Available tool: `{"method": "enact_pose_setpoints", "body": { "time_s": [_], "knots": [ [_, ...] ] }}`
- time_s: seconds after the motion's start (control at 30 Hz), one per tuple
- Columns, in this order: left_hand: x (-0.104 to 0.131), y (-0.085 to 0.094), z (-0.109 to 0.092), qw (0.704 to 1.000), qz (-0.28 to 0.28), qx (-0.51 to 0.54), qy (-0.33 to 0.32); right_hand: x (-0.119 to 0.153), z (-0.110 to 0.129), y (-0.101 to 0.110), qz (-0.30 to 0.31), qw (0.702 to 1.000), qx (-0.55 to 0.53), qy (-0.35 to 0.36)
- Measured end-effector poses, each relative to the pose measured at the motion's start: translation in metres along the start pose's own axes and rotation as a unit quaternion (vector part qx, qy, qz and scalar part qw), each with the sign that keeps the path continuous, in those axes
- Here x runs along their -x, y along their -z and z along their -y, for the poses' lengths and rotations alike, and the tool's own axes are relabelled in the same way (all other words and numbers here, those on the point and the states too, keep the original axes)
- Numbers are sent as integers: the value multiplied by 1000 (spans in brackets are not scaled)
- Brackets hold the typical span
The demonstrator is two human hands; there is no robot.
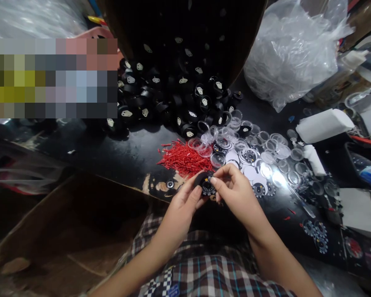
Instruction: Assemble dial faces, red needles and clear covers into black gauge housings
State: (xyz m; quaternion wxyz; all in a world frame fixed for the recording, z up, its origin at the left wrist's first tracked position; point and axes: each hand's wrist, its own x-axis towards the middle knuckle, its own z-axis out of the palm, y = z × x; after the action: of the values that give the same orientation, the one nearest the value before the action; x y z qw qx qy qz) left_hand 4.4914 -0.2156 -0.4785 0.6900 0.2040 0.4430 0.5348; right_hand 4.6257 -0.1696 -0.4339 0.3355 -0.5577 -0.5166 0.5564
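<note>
Grip: the left hand (185,197), at the centre of the frame, is closed by thumb and fingers on the left edge of a round black dial piece with white markings and a yellow-orange mark (208,187). The right hand (236,189) has thumb and forefinger drawn close together at the dial's upper right edge, touching it; whether they pinch the rim or a small part cannot be told.

Count: one dial piece in hand, held over the front edge of the black tabletop (111,154). One small dark ring with a pale centre (170,184) lies just left of the hands. Two printed black dial discs (259,189) lie right of the right hand; others are partly covered in the heap above. Three blue-grey printed discs (321,244) lie together at lower right. Two white cylindrical rolls (323,126), one large and one small, lie at right. One bulging clear plastic bag (292,53) stands at upper right.

Not countable, overlapping: thin red plastic slivers (182,159), heaped just above the hands; flat white discs (250,173), right of centre; clear plastic round covers (280,150), right of centre; black round housings with pale metal plates (204,101), upper middle.
</note>
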Motion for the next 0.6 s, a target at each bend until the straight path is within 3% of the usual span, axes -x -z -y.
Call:
{"method": "enact_pose_setpoints", "body": {
  "time_s": [0.1,0.27,0.47,0.6],
  "knots": [
    [2,-3,-1,999,13,29,-10,-1,-1,0,4,1000,-20,-12],
    [3,0,5,1000,13,6,-12,4,-8,2,-5,997,79,11],
    [8,16,9,993,7,-119,-6,20,-15,1,38,984,160,71],
    [11,33,1,982,-14,-184,-28,11,-15,4,59,967,221,110]
  ]
}}
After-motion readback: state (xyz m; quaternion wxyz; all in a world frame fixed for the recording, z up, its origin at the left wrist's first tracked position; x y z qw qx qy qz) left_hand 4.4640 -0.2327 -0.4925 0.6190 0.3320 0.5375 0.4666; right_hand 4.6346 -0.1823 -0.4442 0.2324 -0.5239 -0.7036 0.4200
